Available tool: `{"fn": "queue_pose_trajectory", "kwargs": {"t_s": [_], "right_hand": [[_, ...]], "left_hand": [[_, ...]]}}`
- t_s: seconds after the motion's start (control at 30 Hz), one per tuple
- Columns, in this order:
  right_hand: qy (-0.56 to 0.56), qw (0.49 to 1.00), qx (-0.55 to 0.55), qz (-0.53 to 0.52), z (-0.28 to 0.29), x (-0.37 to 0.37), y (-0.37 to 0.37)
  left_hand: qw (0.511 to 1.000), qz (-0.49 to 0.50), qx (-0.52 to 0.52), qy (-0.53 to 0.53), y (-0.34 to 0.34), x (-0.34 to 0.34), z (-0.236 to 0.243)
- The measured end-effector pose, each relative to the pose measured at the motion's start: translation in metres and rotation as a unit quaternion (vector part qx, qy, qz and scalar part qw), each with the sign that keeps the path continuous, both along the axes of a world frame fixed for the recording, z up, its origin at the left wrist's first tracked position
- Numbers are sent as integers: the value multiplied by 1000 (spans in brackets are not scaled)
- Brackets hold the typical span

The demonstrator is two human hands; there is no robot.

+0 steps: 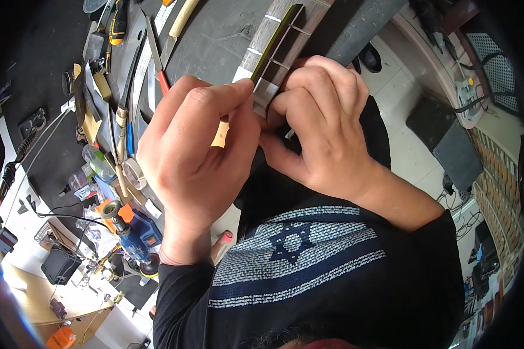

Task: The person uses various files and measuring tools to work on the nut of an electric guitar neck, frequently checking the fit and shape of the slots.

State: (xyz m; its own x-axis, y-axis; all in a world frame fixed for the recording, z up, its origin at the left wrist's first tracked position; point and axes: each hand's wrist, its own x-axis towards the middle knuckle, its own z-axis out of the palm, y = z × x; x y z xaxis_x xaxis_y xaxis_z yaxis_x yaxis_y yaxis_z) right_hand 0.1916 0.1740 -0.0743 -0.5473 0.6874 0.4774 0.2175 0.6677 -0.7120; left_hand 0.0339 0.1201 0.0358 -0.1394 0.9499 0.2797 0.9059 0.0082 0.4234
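Observation:
A fretted instrument neck (301,36), with a greyish-brown fingerboard and metal frets, points away from me over the workbench. Along it runs a thin dark strip (278,39) with a yellow-green edge. My left hand (195,136) is closed, thumb and forefinger pinched at the strip's near end. White patches (266,90) show on the neck close to these fingertips. My right hand (326,119) is closed, its curled fingers against the right side of the neck's near end. My fingers partly cover that end, and what lies under the right fingertips is hidden.
The dark workbench (215,49) holds a red-handled tool (163,82), a yellow-black screwdriver (117,26), a tape roll (135,173) and a clear bottle (98,160). A blue power tool (133,239) stands at the left. Dark boxes (457,154) are on the floor at right.

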Motion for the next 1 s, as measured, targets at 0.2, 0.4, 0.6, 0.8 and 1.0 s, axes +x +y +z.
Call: {"fn": "queue_pose_trajectory", "kwargs": {"t_s": [0.2,0.4,0.6,0.8,1.0], "right_hand": [[-2,1000,2,0,1,0,0],[-8,1000,-21,13,4,4,1],[-6,1000,14,25,-2,6,2],[-49,999,14,5,14,2,-1],[-31,998,54,26,4,1,-2]], "left_hand": [[1000,-5,3,-2,0,-2,1],[999,-24,3,24,4,2,3],[1000,1,-19,-5,1,4,3],[985,111,41,-126,-10,-40,23],[993,102,-28,49,-27,-89,-5]]}}
